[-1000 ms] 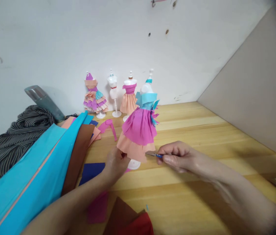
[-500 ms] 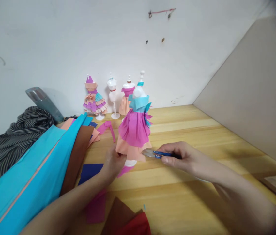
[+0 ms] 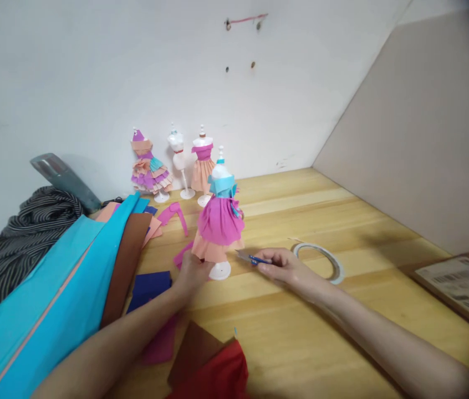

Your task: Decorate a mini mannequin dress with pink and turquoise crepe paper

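A small white dress form wears a layered paper-like or fabric dress (image 3: 220,221), turquoise at the top, magenta in the middle and peach at the hem. It stands upright on its round white base (image 3: 220,271). My left hand (image 3: 194,275) is at the lower left of the skirt, its fingers closed on the peach hem (image 3: 209,251). Thread snips (image 3: 260,260) with blue handles are held in my right hand (image 3: 285,267). Their pointed blades face the hem's right side, a little apart from it.
Behind stand several dressed forms (image 3: 202,166) by the wall. Turquoise and brown cloth (image 3: 93,260), striped fabric (image 3: 30,221) and a clear bottle (image 3: 66,180) lie left. A tape roll (image 3: 338,271) and cardboard box (image 3: 463,282) are right; red cloth (image 3: 218,374) is in front.
The dress form looks smaller and lower, farther from me, with its base on the table. My right hand and the snips have moved left in view, uncovering the tape roll. The view shifted.
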The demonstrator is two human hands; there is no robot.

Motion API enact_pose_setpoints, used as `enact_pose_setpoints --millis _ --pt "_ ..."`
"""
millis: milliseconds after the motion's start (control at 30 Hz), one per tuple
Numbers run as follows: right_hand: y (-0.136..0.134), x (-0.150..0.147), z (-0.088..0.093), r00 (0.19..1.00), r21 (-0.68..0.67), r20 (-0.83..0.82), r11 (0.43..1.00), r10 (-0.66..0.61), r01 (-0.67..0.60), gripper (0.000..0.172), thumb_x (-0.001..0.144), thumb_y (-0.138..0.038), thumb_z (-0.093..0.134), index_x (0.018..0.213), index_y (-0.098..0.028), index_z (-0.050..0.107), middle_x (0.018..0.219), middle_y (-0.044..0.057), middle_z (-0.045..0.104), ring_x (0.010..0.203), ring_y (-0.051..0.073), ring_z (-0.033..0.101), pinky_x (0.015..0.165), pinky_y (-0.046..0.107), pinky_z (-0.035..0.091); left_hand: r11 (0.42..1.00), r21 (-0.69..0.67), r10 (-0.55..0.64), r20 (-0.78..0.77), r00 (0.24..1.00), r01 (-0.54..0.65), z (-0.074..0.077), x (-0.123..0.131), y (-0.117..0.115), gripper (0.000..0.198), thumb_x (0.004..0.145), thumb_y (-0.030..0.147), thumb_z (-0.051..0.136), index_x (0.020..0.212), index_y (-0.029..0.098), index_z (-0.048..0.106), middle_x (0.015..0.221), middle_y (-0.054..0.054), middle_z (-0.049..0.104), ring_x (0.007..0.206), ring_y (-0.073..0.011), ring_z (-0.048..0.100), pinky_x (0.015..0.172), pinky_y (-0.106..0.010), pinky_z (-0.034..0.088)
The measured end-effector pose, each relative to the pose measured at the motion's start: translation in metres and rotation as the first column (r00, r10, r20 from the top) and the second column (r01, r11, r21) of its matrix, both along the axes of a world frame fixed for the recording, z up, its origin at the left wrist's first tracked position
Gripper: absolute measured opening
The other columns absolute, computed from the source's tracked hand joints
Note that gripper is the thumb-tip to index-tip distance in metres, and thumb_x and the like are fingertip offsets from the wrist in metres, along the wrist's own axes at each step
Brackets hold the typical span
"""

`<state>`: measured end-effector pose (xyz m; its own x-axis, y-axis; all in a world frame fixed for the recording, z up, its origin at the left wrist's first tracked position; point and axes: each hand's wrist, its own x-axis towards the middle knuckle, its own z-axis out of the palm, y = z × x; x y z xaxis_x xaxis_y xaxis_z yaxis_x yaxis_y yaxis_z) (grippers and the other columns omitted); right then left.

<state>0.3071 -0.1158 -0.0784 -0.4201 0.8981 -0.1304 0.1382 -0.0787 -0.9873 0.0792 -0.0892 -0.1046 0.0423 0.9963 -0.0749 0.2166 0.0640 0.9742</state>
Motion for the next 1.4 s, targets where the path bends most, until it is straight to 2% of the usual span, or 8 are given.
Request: enact_pose_setpoints --millis 133,300,467,667,833,1133,1267,1400 --pt "-0.001 0.008 0.002 0.992 0.121 0.072 0.986 0.103 -0.112 0.043 0.077 -0.055 0.059 0.076 -0.012 0.056 0.064 -0.002 0.042 0.058 0.009 0.034 0.053 0.023 0.025 0.997 0.043 -0.059 0.047 0.997 0.057 -0.001 0.005 -0.005 0.012 0.058 0.016 0.067 0.07 0.015 0.066 0.071 -0.002 0.068 0.069 -0.0163 0.06 0.058 -0.023 0.047" --pt "-0.008 0.015 0.008 0.945 0.162 0.072 0.931 0.32 -0.328 0.043 0.077 -0.054 0.059 0.083 -0.011 0.057 0.071 0.001 0.049 0.064 0.011 0.041 0.059 0.024 0.032 0.942 0.159 -0.305 0.038 0.951 0.296 -0.002 0.005 -0.01 0.011 0.06 0.022 0.068 0.065 0.014 0.063 0.067 -0.002 0.066 0.065 -0.0151 0.058 0.059 -0.024 0.046" --pt "-0.014 0.014 0.009 0.899 0.126 0.076 0.891 0.431 -0.437 0.043 0.076 -0.053 0.062 0.083 -0.011 0.057 0.07 0.0 0.048 0.061 0.01 0.041 0.056 0.022 0.031 0.939 0.172 -0.3 -0.013 0.954 0.297 -0.007 0.003 -0.004 0.01 0.064 0.022 0.064 0.062 0.013 0.06 0.064 -0.002 0.063 0.06 -0.013 0.055 0.054 -0.022 0.041" --pt "-0.024 0.012 0.013 0.842 0.084 -0.176 0.86 0.51 -0.503 0.042 0.069 -0.051 0.069 0.077 -0.011 0.058 0.063 0.0 0.049 0.055 0.008 0.039 0.052 0.023 0.028 0.884 0.2 -0.429 -0.018 0.903 0.423 0.006 -0.001 0.003 0.01 0.059 0.018 0.071 0.061 0.012 0.062 0.066 -0.004 0.066 0.072 -0.0178 0.059 0.066 -0.026 0.047" --pt "-0.023 0.007 0.001 0.837 0.047 -0.373 0.909 0.4 -0.414 0.051 0.061 -0.062 0.067 0.071 -0.015 0.051 0.053 -0.006 0.038 0.044 0.005 0.026 0.044 0.021 0.02 0.855 0.216 -0.483 -0.001 0.876 0.472 0.008 -0.004 0.003 0.015 0.06 0.018 0.072 0.072 0.011 0.067 0.073 -0.005 0.069 0.076 -0.0191 0.061 0.07 -0.027 0.048" --pt "-0.004 0.023 0.011 0.879 -0.007 -0.028 0.879 0.476 -0.476 0.036 0.072 -0.045 0.069 0.071 -0.011 0.054 0.061 -0.004 0.04 0.056 0.007 0.03 0.051 0.022 0.02 0.873 0.221 -0.451 0.027 0.892 0.435 -0.007 -0.004 0.004 0.016 0.062 0.023 0.071 0.075 0.015 0.066 0.074 -0.005 0.07 0.076 -0.0184 0.062 0.067 -0.026 0.049" --pt "-0.003 0.025 0.018 0.799 -0.051 0.295 0.844 0.524 -0.534 0.035 0.076 -0.045 0.062 0.067 -0.014 0.049 0.06 -0.006 0.034 0.054 0.007 0.029 0.049 0.021 0.022 0.889 0.206 -0.423 0.027 0.906 0.409 -0.003 -0.003 0.0 0.012 0.063 0.023 0.071 0.072 0.016 0.066 0.073 -0.005 0.069 0.077 -0.0185 0.061 0.065 -0.026 0.049" --pt "-0.006 0.021 0.021 0.727 -0.176 0.426 0.838 0.538 -0.517 0.032 0.076 -0.044 0.058 0.066 -0.017 0.045 0.055 -0.006 0.035 0.048 0.006 0.033 0.044 0.02 0.025 0.9 0.216 -0.392 0.018 0.92 0.379 -0.001 -0.002 0.0 0.012 0.067 0.026 0.067 0.074 0.016 0.065 0.074 -0.006 0.068 0.078 -0.0192 0.061 0.066 -0.027 0.049"
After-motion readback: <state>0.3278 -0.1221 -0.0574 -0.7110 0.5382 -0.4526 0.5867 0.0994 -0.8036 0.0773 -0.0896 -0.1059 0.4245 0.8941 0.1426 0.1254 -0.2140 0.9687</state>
